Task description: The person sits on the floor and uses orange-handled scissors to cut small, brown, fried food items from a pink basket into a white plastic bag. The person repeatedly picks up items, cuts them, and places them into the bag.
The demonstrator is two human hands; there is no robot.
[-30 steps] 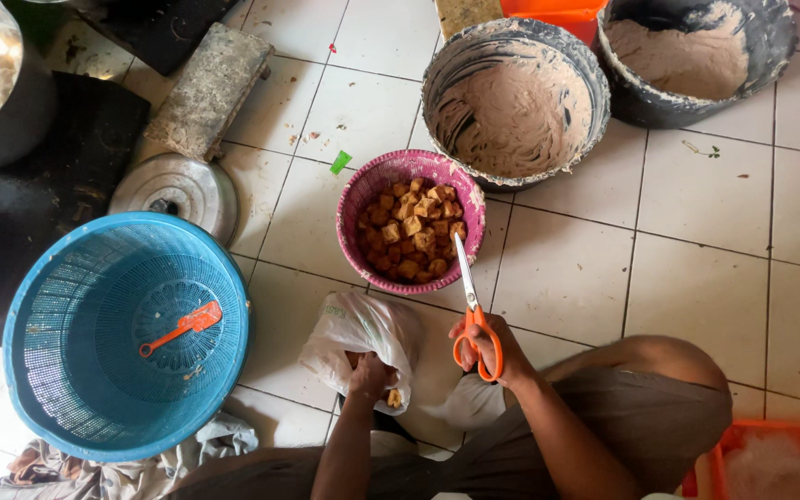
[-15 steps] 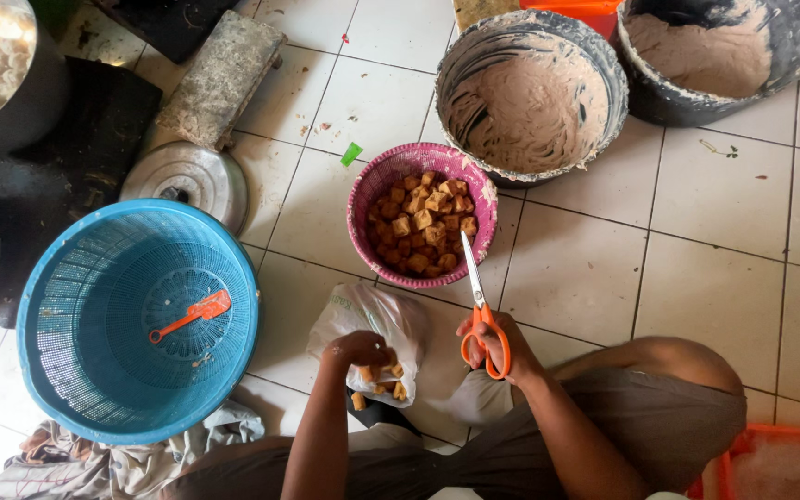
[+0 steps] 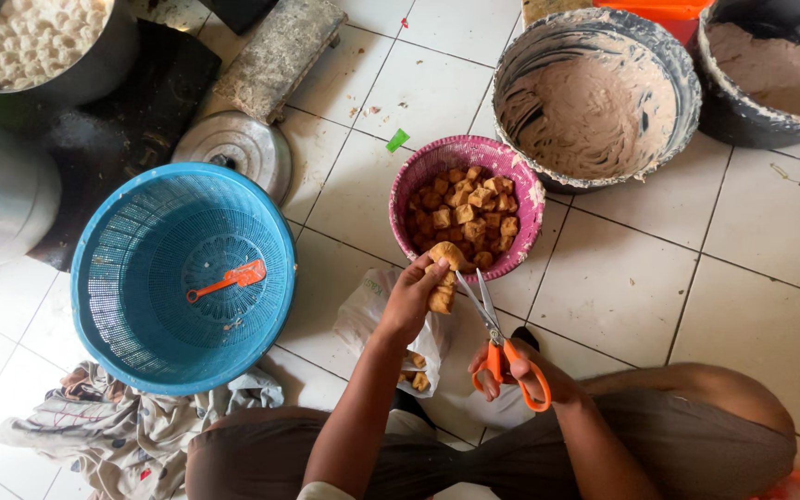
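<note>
— What is the person wearing?

— Grey-brown cloth over both bent legs (image 3: 687, 435) — loose, plain, creased at the knees, no pattern showing.

— Sleeves?

— Both forearms are bare down to the left hand (image 3: 411, 301) and right hand (image 3: 520, 370). A pale edge of fabric shows at the bottom by the left elbow. No rings, watch or bands visible.

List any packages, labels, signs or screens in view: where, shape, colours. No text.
Plastic bag: on the floor tiles below the left hand, crumpled, translucent white, a few brown fried pieces showing at its lower edge.
Green scrap: small flat piece on the tiles above the pink basket; could be a label, cannot tell.
No signs or screens.
</note>
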